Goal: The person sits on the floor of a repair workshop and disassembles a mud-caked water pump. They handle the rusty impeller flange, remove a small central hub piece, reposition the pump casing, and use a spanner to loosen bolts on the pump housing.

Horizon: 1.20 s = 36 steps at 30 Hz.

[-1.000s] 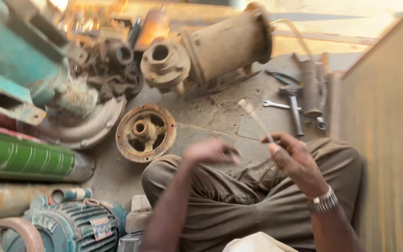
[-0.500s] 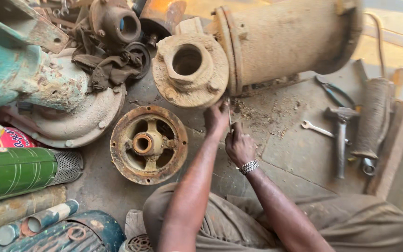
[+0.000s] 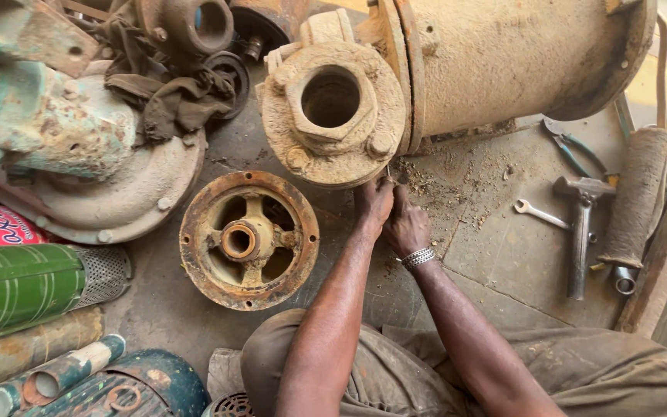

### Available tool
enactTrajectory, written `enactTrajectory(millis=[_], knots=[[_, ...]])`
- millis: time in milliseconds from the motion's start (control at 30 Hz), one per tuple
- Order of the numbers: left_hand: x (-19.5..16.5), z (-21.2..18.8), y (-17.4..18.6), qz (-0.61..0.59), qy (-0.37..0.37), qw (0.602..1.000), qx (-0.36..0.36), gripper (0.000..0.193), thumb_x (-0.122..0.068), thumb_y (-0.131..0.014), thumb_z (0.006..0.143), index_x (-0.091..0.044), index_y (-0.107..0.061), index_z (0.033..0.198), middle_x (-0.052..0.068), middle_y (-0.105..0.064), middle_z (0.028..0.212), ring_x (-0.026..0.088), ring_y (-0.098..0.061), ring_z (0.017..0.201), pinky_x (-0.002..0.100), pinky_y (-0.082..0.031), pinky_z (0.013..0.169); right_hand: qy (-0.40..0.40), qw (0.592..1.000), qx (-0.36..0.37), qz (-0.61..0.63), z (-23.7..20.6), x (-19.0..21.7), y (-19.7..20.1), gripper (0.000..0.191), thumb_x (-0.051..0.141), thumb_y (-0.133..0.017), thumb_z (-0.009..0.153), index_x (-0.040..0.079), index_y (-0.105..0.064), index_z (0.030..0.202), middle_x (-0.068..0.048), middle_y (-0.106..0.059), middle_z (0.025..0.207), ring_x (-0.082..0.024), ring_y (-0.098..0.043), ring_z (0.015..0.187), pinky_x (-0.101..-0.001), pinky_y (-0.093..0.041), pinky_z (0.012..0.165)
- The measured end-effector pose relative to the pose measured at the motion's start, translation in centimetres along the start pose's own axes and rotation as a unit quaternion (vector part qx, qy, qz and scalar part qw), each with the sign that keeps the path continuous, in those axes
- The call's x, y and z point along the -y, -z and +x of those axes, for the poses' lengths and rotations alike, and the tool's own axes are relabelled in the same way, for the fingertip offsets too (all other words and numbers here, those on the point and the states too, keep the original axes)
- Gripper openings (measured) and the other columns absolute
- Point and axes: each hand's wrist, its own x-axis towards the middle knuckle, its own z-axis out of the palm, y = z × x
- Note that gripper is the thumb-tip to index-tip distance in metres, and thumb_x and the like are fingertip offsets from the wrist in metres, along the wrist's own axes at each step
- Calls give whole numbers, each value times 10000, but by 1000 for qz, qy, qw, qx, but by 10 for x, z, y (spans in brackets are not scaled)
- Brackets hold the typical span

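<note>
Closer now than half a second ago: left hand (image 3: 374,202) and right hand (image 3: 407,225) pressed together, fingers pinching something thin under flange (image 3: 332,116) of pump housing (image 3: 503,58). Heavy, rigid, gritty; best gripped by rim.

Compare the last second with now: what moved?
Both hands went forward from over the lap, where the right hand held up a thin tool, to the lower rim of the pump flange. The left hand now sits beside the right at that rim, with only the tool's tip showing above the hands. The rusty wheel, hammer and wrench lie as before.
</note>
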Motion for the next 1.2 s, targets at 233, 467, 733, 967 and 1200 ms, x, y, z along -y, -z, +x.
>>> enactTrajectory(millis=[233,467,733,967,1200], knots=[[-17,4,0,-50,153,986,-40,362,-178,-646,923,3,-634,1237,162,-680,1136,239,-679,943,408,-576,844,2,999,49,-8,11,-16,23,333,130,-565,928,69,-498,1248,-98,-624,685,-210,-533,501,-384,-463,438],[-22,5,2,-96,223,969,-40,332,-190,-623,908,-54,-597,1210,103,-615,1020,182,-626,852,366,-557,768,-41,991,125,3,30,6,51,355,79,-559,910,62,-517,1261,-73,-586,678,-154,-473,518,-309,-457,448],[-28,13,3,-146,263,952,-63,322,-364,-535,1030,-53,-615,1041,73,-551,910,150,-548,753,347,-494,637,-205,752,141,611,29,46,116,340,102,-620,922,27,-521,1238,-110,-718,984,-142,-646,644,-283,-570,558],[0,23,7,442,-63,875,187,341,-337,-376,1138,-94,-614,1117,42,-669,1014,167,-662,834,337,-597,770,66,959,30,275,26,71,101,117,170,-673,996,80,-679,1070,-98,-748,979,-153,-742,804,-312,-631,734],[-12,18,10,-181,302,925,140,430,-476,-482,1087,-109,-684,1186,39,-679,1128,77,-603,927,291,-521,805,162,977,141,-12,34,51,118,223,282,-566,1021,98,-660,939,-73,-694,923,-180,-641,600,-351,-563,530]])
